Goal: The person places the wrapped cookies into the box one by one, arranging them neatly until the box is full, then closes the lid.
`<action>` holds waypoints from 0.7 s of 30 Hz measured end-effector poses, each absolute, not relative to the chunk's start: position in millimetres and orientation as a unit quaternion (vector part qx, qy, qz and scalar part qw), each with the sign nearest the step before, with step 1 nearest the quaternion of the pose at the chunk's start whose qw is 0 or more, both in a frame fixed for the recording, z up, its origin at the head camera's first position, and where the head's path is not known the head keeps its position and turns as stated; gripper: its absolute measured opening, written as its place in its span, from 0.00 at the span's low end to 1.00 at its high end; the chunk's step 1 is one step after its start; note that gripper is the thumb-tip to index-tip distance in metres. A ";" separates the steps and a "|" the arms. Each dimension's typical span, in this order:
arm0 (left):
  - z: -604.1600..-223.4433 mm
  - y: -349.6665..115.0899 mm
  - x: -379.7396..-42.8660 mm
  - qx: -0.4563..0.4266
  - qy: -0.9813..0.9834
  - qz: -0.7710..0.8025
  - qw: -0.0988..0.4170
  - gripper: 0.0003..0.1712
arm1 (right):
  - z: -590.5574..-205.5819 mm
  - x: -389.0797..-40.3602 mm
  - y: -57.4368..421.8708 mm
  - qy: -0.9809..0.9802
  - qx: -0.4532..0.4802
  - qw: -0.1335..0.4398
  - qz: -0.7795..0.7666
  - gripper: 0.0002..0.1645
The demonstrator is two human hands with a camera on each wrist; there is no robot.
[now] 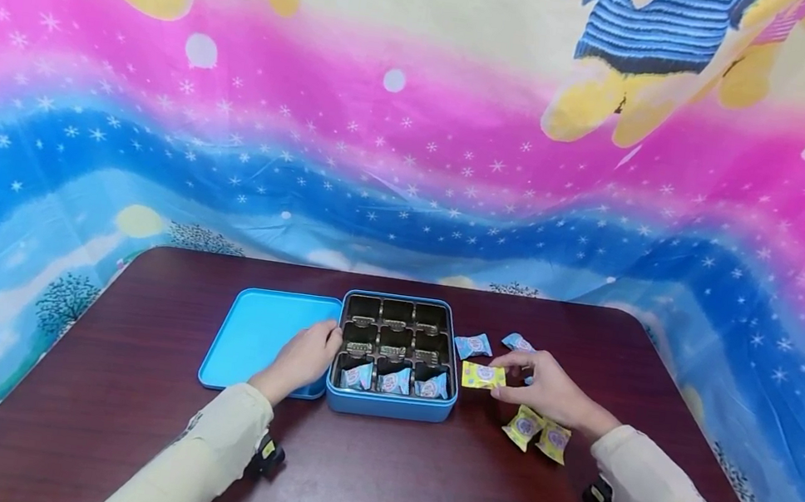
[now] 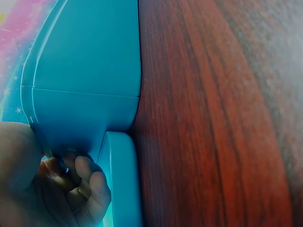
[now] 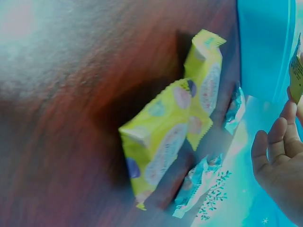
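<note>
My left hand (image 1: 302,356) grips the left wall of a blue box (image 1: 389,406), its fingers curled against the outside in the left wrist view. A dark divider tray (image 1: 395,338) fills the box. Blue wrapped candies (image 1: 395,381) lie in the three front compartments; the middle and back rows hold none. With thumb and fingertips, my right hand (image 1: 544,384) pinches a yellow wrapped candy (image 1: 483,376) just right of the box, above the table. Two more yellow candies (image 1: 523,427) lie below that hand, overlapping in the right wrist view.
A blue lid (image 1: 264,334) lies to the left of the box, partly under my left forearm. Right of the box are loose blue candies (image 1: 474,345), one of them partly hidden by the right hand. A patterned cloth (image 1: 417,135) hangs behind the dark wooden table (image 1: 374,482).
</note>
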State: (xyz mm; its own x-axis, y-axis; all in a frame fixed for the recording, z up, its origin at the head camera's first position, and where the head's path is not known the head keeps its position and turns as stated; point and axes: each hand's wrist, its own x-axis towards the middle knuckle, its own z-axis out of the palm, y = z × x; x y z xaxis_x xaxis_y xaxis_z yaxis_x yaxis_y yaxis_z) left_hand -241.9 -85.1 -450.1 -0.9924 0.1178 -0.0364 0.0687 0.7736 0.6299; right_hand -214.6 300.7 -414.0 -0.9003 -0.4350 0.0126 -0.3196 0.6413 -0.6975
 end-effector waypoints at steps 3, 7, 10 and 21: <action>-450.9 -85.2 -241.5 0.050 0.940 0.335 0.037 0.19 | -412.0 -216.1 299.3 0.903 -0.207 0.074 -0.370 0.20; -450.6 -85.7 -240.9 0.052 0.940 0.336 0.034 0.19 | -409.6 -218.0 296.7 0.903 -0.213 0.060 -0.368 0.21; -449.7 -86.1 -241.0 0.050 0.939 0.338 0.036 0.19 | -407.7 -219.2 294.5 0.902 -0.217 0.054 -0.370 0.22; -448.9 -85.3 -240.8 0.052 0.940 0.336 0.038 0.19 | -404.9 -225.1 284.6 0.899 -0.216 0.052 -0.378 0.21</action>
